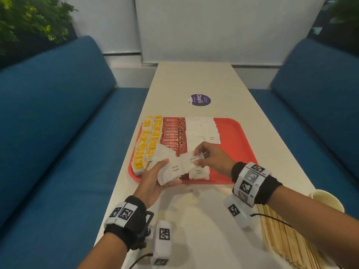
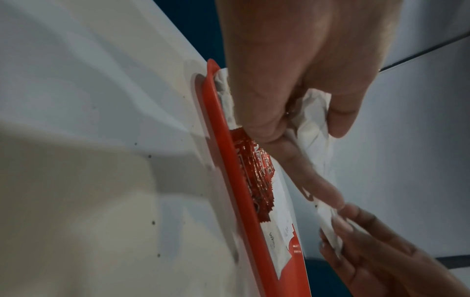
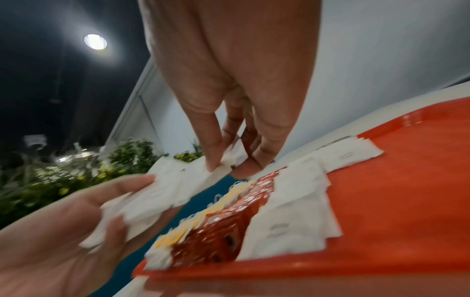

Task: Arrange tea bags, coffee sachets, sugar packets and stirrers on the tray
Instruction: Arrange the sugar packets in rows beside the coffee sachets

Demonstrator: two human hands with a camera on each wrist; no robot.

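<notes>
Sugar packets are the step in hand. The left hand cups a fanned stack of white sugar packets, thumb curled over the top, above the near edge of the red tray. The right hand, just beside it, pinches one packet off that stack between thumb and fingertips.

Next, I judge, that single packet must be drawn free without dragging its neighbours, then laid flat in the sugar columns beyond the right hand, overlapping like those already there.

Counts, as far as they can be read: beyond the left hand lie two columns of yellow tea bags, roughly eight in each; one column of red coffee sachets, about ten showing; two columns of laid sugar packets, too pale and overlapped to count. The held stack shows perhaps five or six. Wooden stirrers wait in a bundle on the table under the right forearm, uncountable, beside one paper cup.
</notes>
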